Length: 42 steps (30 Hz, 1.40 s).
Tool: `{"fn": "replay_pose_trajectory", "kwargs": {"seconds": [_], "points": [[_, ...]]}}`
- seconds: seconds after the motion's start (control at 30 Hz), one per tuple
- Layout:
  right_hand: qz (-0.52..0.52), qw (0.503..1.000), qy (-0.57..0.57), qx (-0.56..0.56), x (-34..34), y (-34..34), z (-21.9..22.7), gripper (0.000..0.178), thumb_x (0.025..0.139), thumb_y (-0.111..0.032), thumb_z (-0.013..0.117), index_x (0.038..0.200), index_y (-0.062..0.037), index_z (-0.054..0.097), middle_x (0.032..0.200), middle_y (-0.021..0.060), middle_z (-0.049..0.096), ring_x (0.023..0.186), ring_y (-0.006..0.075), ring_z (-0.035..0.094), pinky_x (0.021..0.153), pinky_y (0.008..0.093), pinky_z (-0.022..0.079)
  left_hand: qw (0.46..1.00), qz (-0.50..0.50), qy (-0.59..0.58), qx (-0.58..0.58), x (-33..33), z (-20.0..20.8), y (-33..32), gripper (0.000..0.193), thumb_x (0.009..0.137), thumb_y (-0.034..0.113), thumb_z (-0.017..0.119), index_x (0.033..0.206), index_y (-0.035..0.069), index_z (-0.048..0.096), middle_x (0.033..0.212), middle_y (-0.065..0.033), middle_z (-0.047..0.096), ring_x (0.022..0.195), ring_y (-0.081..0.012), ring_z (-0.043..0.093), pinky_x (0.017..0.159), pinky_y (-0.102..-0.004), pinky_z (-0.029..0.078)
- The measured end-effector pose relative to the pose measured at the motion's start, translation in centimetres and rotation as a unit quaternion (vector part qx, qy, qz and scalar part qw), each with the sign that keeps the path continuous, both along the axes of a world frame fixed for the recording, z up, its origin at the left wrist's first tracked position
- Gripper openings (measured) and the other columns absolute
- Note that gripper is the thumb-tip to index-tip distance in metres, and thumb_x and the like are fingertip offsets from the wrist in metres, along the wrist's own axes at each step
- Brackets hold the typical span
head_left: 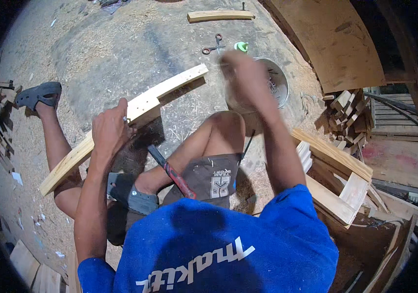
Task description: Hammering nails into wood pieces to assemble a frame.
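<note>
My left hand (111, 128) is closed round a long, pale wooden piece (174, 83) that runs slantwise from my left leg toward the middle of the floor. Dark dots mark the wood, and a shorter block sits against its side by my fingers. Something small shows at my fingertips, too small to name. Blurred by motion, my right hand (243, 73) is over the near left rim of a round metal bowl (282, 80) with small nails in it; its fingers are smeared. Across my lap lies a hammer (179, 180) with a red and black handle.
Beyond the wood, red-handled scissors (212, 50) lie near a green-capped bottle (241, 46). A separate wooden bar (221, 16) lies farther off. Wood offcuts (350, 115) are piled at right, near a wooden frame (336, 171). Sawdust and nails litter the concrete floor (121, 58).
</note>
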State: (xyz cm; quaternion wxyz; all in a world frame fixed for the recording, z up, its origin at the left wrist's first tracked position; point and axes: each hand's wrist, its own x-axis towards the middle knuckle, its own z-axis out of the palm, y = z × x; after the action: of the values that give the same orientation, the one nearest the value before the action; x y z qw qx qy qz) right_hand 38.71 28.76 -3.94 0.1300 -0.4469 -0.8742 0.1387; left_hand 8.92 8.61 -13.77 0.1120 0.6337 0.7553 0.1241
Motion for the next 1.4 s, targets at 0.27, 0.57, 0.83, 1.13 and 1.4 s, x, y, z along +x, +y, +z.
{"fn": "replay_pose_trajectory", "kwargs": {"seconds": [0.27,0.57,0.83,1.13,1.4], "points": [[-0.092,0.973,-0.200,0.065,14.9,9.1,-7.2,0.020,0.090,-0.008,0.066,0.107,-0.0004,0.076,0.108,0.0281,0.074,0.106,0.0489,0.072,0.088,0.0560,0.059,1.000,-0.012,-0.003,-0.017,0.2,1.0,0.2,0.058,0.071,0.019,0.095,0.109,0.004,0.054,0.082,-0.0247,0.074,0.083,-0.0487,0.074,0.069,-0.0583,0.054],[-0.058,0.969,-0.240,0.028,15.2,9.1,-4.5,0.028,0.094,-0.016,0.069,0.119,-0.0045,0.075,0.116,0.0229,0.075,0.112,0.0437,0.071,0.093,0.0544,0.057,0.999,-0.006,0.015,-0.038,0.5,1.5,0.3,0.058,0.072,0.020,0.095,0.108,0.002,0.054,0.081,-0.0253,0.074,0.085,-0.0489,0.074,0.070,-0.0577,0.055],[-0.085,0.967,-0.238,0.025,13.5,8.1,-6.7,0.027,0.096,-0.022,0.070,0.118,-0.0068,0.076,0.116,0.0266,0.073,0.109,0.0477,0.070,0.093,0.0563,0.056,1.000,0.004,-0.009,-0.027,0.5,1.8,0.1,0.054,0.073,0.019,0.094,0.106,0.003,0.054,0.081,-0.0254,0.074,0.086,-0.0495,0.074,0.072,-0.0601,0.054],[0.031,0.987,-0.149,-0.040,9.0,3.3,3.5,0.019,0.096,-0.016,0.070,0.104,0.0010,0.069,0.105,0.0286,0.071,0.096,0.0488,0.069,0.082,0.0522,0.054,1.000,0.002,-0.016,-0.001,0.6,1.8,0.0,0.048,0.075,0.018,0.091,0.106,0.003,0.057,0.079,-0.0245,0.073,0.081,-0.0480,0.074,0.070,-0.0582,0.056],[0.224,0.971,-0.001,0.082,-5.0,-7.4,2.7,0.012,0.096,-0.013,0.077,0.106,-0.0074,0.073,0.095,0.0097,0.069,0.079,0.0299,0.071,0.067,0.0394,0.055,1.000,-0.003,-0.018,0.008,0.1,0.7,0.1,0.049,0.077,0.022,0.089,0.108,0.002,0.056,0.076,-0.0256,0.071,0.078,-0.0495,0.073,0.066,-0.0580,0.055]]}}
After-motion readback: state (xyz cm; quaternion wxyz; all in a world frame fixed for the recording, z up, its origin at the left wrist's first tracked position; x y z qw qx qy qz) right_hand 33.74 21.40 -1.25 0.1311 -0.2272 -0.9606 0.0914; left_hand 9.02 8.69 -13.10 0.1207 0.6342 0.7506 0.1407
